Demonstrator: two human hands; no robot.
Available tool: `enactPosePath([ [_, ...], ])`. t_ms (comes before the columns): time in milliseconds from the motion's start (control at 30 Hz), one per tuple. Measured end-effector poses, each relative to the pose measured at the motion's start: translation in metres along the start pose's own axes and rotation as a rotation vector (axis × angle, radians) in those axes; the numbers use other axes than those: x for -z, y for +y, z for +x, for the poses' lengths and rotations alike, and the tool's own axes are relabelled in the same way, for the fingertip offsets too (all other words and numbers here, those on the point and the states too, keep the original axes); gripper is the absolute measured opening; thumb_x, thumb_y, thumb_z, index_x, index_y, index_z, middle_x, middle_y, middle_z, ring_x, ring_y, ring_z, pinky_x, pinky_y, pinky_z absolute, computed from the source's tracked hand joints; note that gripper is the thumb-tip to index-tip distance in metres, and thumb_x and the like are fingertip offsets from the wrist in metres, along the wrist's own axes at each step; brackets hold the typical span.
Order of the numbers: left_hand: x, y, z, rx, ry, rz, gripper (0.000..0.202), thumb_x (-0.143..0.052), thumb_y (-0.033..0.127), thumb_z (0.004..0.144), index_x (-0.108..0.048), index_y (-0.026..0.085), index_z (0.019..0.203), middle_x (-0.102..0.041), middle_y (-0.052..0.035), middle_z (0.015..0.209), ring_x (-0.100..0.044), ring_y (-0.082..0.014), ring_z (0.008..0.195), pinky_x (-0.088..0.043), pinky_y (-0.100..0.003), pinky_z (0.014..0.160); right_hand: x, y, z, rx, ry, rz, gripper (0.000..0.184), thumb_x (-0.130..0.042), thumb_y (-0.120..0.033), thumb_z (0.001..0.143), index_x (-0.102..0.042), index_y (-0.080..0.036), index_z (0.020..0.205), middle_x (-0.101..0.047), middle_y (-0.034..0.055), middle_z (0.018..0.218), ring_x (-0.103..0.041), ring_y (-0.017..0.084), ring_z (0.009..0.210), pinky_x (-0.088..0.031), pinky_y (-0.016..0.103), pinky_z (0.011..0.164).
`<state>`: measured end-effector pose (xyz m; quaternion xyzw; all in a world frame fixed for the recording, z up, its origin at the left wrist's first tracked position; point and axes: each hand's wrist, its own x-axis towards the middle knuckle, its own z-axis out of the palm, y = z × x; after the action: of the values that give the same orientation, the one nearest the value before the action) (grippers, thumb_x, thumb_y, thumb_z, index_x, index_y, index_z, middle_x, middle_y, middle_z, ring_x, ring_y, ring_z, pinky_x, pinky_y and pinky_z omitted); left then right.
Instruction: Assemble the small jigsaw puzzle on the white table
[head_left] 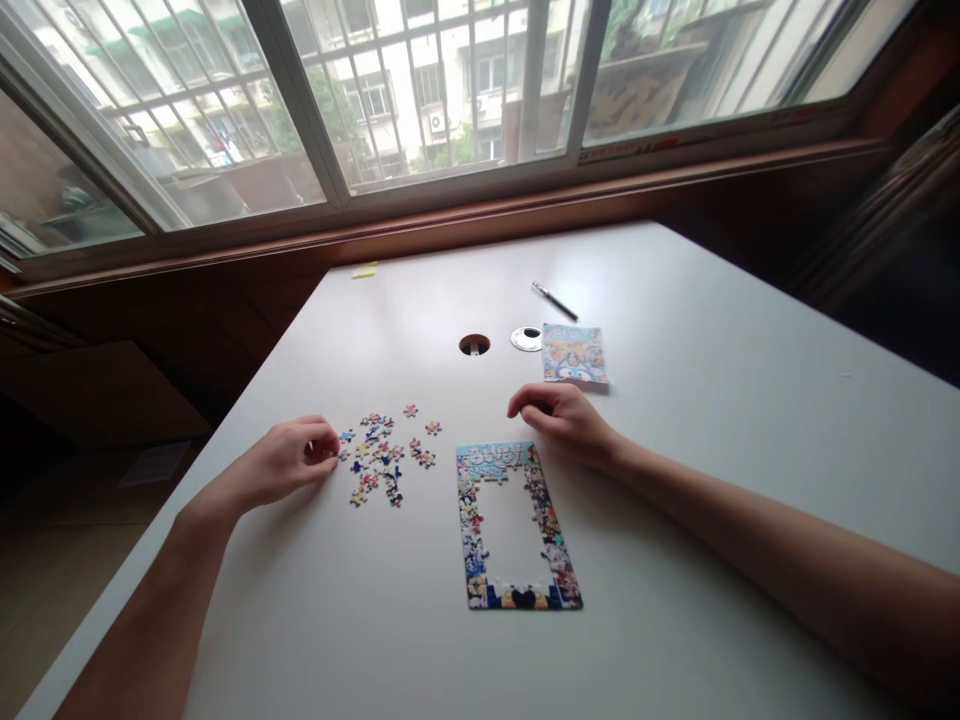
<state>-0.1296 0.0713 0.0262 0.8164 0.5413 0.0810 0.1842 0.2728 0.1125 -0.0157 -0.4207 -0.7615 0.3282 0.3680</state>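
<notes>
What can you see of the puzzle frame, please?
The puzzle frame lies flat on the white table and looks like cardboard. Its light-blue top carries lettering; colourful figures crowd both sides, and a dark heart shape marks the bottom. Jagged inner edges surround a pale middle. The right hand is beyond its top edge, not gripping it.

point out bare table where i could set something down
Widest free patch: the white table right of the packet and pen, beyond the right arm. Another lies below the puzzle frame, between right and left arm. It's crowded around the scattered pieces by the left hand and where packet, metal ring and right hand sit close.
</notes>
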Motion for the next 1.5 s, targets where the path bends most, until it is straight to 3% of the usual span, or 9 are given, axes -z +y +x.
enactPosePath([
  [167,0.003,0.001,-0.001,0.023,-0.006,-0.011,0.012,-0.062,0.028,0.082,-0.059,0.018,0.077,-0.063,0.0003,0.073,-0.059,-0.0133,0.066,-0.048,-0.021,0.061,-0.004,-0.001,0.004,0.016,0.053,-0.031,0.022,-0.047,-0.013,0.077,-0.069,-0.017,0.078,-0.056,-0.0022,0.061,-0.042,0.009,0.054,-0.033,0.025,0.054],
  [267,0.001,0.014,0.002,-0.033,0.072,-0.149,0.012,-0.06,0.029,0.087,-0.062,0.018,0.09,-0.067,-0.0021,0.084,-0.063,-0.0152,0.075,-0.053,-0.024,0.069,-0.001,-0.002,-0.002,0.036,0.059,-0.064,0.022,-0.047,-0.011,0.079,-0.069,-0.017,0.081,-0.05,-0.0041,0.057,-0.038,0.008,0.051,-0.031,0.024,0.051],
  [367,-0.016,0.041,0.009,-0.137,0.257,-0.276,0.012,-0.06,0.026,0.09,-0.064,0.018,0.098,-0.066,-0.0046,0.094,-0.065,-0.017,0.085,-0.056,-0.027,0.075,0.007,-0.005,-0.021,0.184,-0.049,-0.115,0.023,-0.05,-0.008,0.079,-0.066,-0.016,0.093,-0.054,-0.0024,0.065,-0.045,0.009,0.057,-0.037,0.024,0.056],
  [467,-0.045,0.081,0.02,-0.253,0.537,-0.326,0.012,-0.058,0.018,0.091,-0.066,0.018,0.1,-0.063,-0.0069,0.1,-0.064,-0.0164,0.088,-0.058,-0.029,0.076,0.015,-0.008,-0.042,0.393,-0.068,-0.141,0.02,-0.051,-0.008,0.082,-0.064,-0.017,0.095,-0.06,0.0053,0.088,-0.054,0.015,0.08,-0.046,0.03,0.071],
  [633,-0.08,0.141,0.045,-0.505,0.604,-0.328,0.015,-0.063,0.01,0.088,-0.069,0.022,0.096,-0.067,-0.0039,0.094,-0.066,-0.0143,0.085,-0.058,-0.028,0.073,0.018,-0.013,-0.054,0.45,-0.088,-0.13,0.016,-0.053,-0.01,0.087,-0.061,-0.019,0.098,-0.061,0.0072,0.092,-0.055,0.018,0.087,-0.05,0.034,0.075],
  [767,-0.091,0.157,0.053,-0.562,0.722,-0.314,0.026,-0.067,0.006,0.084,-0.068,0.023,0.104,-0.07,-0.0043,0.096,-0.068,-0.0149,0.085,-0.059,-0.028,0.075,0.018,-0.014,-0.053,0.496,-0.167,-0.199,0.022,-0.057,-0.013,0.086,-0.06,-0.019,0.107,-0.063,0.0095,0.103,-0.054,0.02,0.098,-0.052,0.037,0.085],
  [967,-0.093,0.145,0.045,-0.603,0.661,-0.271,0.027,-0.066,0.006,0.085,-0.068,0.022,0.107,-0.071,-0.0051,0.095,-0.068,-0.0149,0.084,-0.059,-0.026,0.072,0.018,-0.013,-0.054,0.554,-0.23,-0.307,0.033,-0.058,-0.016,0.087,-0.058,-0.019,0.12,-0.064,0.0117,0.119,-0.054,0.023,0.112,-0.049,0.041,0.096],
  [1267,-0.099,0.139,0.053,-0.656,0.381,-0.169,0.019,-0.06,0.012,0.09,-0.066,0.021,0.105,-0.07,-0.0079,0.096,-0.063,-0.0201,0.09,-0.054,-0.037,0.08,0.016,-0.007,-0.053,0.593,-0.317,-0.338,0.031,-0.058,-0.015,0.086,-0.063,-0.02,0.116,-0.065,0.0089,0.124,-0.055,0.022,0.117,-0.047,0.041,0.098],
  [1500,-0.098,0.14,0.054,-0.649,0.374,-0.095,0.013,-0.058,0.017,0.092,-0.068,0.021,0.1,-0.071,-0.0066,0.093,-0.062,-0.0199,0.088,-0.052,-0.037,0.079,0.017,-0.011,-0.053,0.562,-0.317,-0.316,0.03,-0.058,-0.014,0.086,-0.062,-0.02,0.115,-0.065,0.0104,0.122,-0.057,0.021,0.115,-0.049,0.04,0.098],
])
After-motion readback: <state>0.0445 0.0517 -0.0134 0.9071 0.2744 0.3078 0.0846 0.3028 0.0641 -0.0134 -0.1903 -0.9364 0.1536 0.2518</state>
